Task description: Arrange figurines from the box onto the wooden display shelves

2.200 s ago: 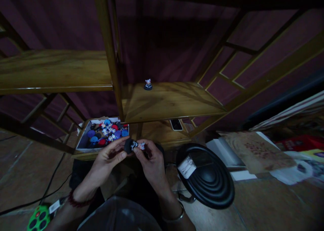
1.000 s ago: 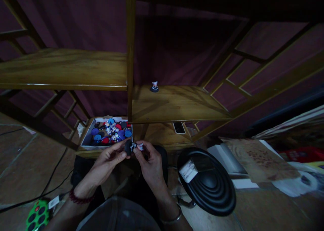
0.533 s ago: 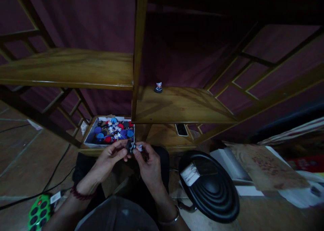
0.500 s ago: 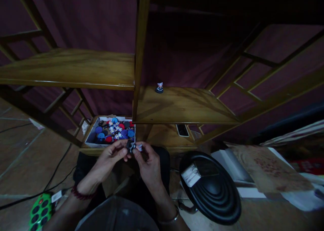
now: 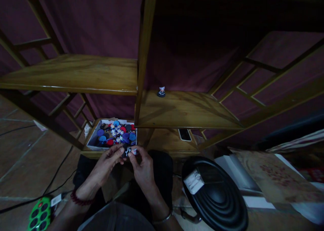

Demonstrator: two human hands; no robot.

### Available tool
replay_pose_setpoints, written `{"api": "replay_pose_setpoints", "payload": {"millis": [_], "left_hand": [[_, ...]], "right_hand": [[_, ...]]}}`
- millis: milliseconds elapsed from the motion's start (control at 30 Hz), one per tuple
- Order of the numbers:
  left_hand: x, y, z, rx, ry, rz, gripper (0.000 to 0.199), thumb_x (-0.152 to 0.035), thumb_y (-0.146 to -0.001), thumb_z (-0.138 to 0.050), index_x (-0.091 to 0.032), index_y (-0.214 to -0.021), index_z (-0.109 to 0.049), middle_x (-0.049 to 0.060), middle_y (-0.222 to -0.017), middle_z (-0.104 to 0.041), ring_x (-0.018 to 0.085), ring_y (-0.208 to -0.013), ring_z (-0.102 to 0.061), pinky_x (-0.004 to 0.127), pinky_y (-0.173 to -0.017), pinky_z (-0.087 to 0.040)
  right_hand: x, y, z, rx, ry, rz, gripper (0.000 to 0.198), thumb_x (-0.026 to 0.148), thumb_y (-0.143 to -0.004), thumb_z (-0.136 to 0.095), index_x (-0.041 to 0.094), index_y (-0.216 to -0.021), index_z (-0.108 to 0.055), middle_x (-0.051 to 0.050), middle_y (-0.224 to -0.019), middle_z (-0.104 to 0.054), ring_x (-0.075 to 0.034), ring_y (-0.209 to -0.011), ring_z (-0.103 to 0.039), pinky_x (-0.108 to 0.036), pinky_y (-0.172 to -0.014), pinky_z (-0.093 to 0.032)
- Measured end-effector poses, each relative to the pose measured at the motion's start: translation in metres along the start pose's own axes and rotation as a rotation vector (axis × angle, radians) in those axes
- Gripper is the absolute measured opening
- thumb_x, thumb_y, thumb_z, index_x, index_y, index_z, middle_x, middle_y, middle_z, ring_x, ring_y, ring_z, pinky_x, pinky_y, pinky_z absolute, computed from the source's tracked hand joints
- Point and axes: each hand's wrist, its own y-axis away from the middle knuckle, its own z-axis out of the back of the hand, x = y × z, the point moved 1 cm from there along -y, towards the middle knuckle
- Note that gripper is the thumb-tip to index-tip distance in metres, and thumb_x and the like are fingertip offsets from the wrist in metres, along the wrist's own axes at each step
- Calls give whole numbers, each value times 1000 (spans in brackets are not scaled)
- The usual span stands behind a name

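Pinching figurine [image 5: 128,151] between both hands [image 5: 105,164], which hide part of the box's [image 5: 93,141] near edge; phone [image 5: 185,135] on lower shelf [image 5: 158,140], second figurine [image 5: 161,92] upright on shelf above [image 5: 182,108], black stool [image 5: 217,197] at right.

the wooden shelf on the right [image 5: 187,111] bears one small figurine [image 5: 161,92], upright on its dark base near the far left corner. on the lower shelf [image 5: 159,140], an open white box [image 5: 94,137] sits at the left and a phone [image 5: 185,134] lies flat at the right. the tiled floor [image 5: 19,175] carries a green gadget [image 5: 39,214] at the near left, a black stool [image 5: 215,204] at the right, and, in poor light farther right, what seems a patterned board [image 5: 274,177].
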Motion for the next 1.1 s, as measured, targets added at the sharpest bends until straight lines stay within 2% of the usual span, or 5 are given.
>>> {"api": "replay_pose_setpoints", "payload": {"millis": [233,367,667,900,1100], "left_hand": [[7,-9,10,16,44,6,36,-29,-67,-71,-17,-101,-67,4,-88,-68,12,-70,-61,24,-67,-51],[9,-14,13,-8,73,20,27,-23,-65,-72,-17,-92,-70,4,-97,-68,12,-72,-61,23,-69,-52],[4,-17,11,-90,141,36,13,-20,-62,-73,-17,-75,-72,4,-95,-69,14,-77,-62,23,-65,-53],[7,-25,21,-126,166,11,10,-19,-61,-74,-14,-68,-69,1,-75,-67,9,-61,-59,22,-59,-51],[6,-28,24,-139,157,-10,6,-16,-65,-71,-13,-69,-67,1,-72,-65,11,-61,-60,23,-59,-50]], "right_hand": [[-5,-4,-9,8,95,8,14,24,-82,-52,19,-92,-61,-5,-89,-67,-18,-82,-62,-27,-75,-47],[-9,-7,-13,23,130,-4,15,23,-82,-52,19,-93,-61,-5,-89,-67,-18,-82,-62,-28,-75,-47],[-8,-13,-21,-1,159,45,14,21,-82,-52,20,-92,-61,-5,-89,-67,-17,-81,-62,-27,-74,-47],[-7,-18,-29,23,139,40,12,22,-80,-53,22,-89,-62,-3,-84,-67,-17,-77,-62,-26,-71,-48],[-13,-24,-35,9,99,0,13,24,-79,-52,22,-88,-61,-2,-82,-67,-16,-75,-63,-25,-69,-49]]}}
